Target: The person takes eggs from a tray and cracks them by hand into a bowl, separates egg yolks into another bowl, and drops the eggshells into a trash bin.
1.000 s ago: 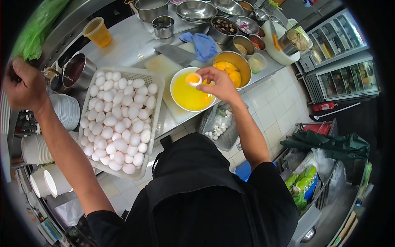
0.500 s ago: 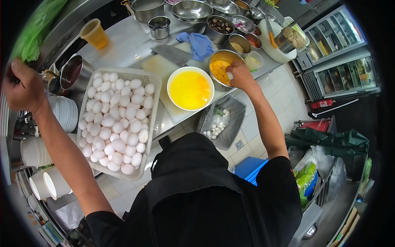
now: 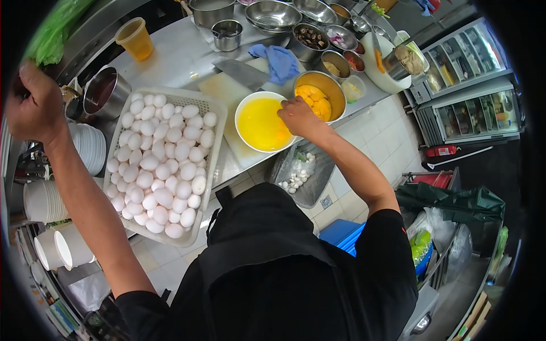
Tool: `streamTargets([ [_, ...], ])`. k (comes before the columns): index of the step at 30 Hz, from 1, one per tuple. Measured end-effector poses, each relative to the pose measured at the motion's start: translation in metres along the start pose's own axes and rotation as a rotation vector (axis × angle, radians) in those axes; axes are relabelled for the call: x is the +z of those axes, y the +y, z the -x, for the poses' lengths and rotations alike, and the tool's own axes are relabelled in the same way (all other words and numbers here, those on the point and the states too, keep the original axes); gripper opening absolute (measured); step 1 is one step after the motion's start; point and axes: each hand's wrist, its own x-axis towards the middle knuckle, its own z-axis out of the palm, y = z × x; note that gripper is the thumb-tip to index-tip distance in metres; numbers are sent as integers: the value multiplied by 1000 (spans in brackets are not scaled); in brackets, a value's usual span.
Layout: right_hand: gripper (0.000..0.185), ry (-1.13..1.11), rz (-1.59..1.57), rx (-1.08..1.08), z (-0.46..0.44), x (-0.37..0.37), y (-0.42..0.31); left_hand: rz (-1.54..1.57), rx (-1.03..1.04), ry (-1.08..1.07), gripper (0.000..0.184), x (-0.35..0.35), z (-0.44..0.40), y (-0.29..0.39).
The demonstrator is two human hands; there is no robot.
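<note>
My right hand has moved back from the yolks to the near side of the steel bowl, so it is now at the white bowl of raw egg. Its fingers are drawn narrowly together at that bowl's rim; I cannot tell whether they pinch a shell.

My left hand is raised, fingers curled, just beside a green plastic bag; I cannot tell whether it grips anything.

Close to my body, a plastic-lined bin below the counter edge holds eggshells. To my left, the perforated tray is heaped with whole white eggs. The white bowl sits on the cutting board, right of the tray, with the steel bowl of yolks just beyond.

Farther off, a cleaver lies beside a blue cloth; behind them stands a bowl of dark mushroom pieces. Glass-door fridges stand farthest, to my right.
</note>
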Motion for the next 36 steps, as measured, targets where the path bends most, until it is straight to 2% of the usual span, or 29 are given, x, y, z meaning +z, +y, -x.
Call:
streamTargets([
  [2,15,-10,57,-17,-4,3,-9,27,153,35,20,0,-5,3],
  [7,16,-43,94,-43,-7,18,-13,13,124,37,19,0,-3,15],
  [10,17,22,15,-63,-2,23,-9,-54,122,36,19,-2,-5,28],
  [16,28,116,-297,6,5,21,-9,-78,139,68,20,0,-7,45],
  [18,38,109,-572,38,8,11,-9,-84,129,82,20,1,-7,47],
  [19,38,111,-573,39,9,6,-11,-55,116,80,20,1,-7,46],
  [21,42,120,-780,125,12,-1,-14,-26,105,77,20,0,-6,44],
  [27,44,155,-805,165,15,-28,-14,-92,50,36,18,-2,-5,38],
  [30,42,181,-769,160,18,-41,-13,-100,149,103,18,0,-7,44],
  [32,42,193,-778,164,20,-45,-11,-107,20,71,18,0,-2,38],
  [36,41,218,-819,169,23,-66,-9,-111,-49,102,18,3,2,44],
])
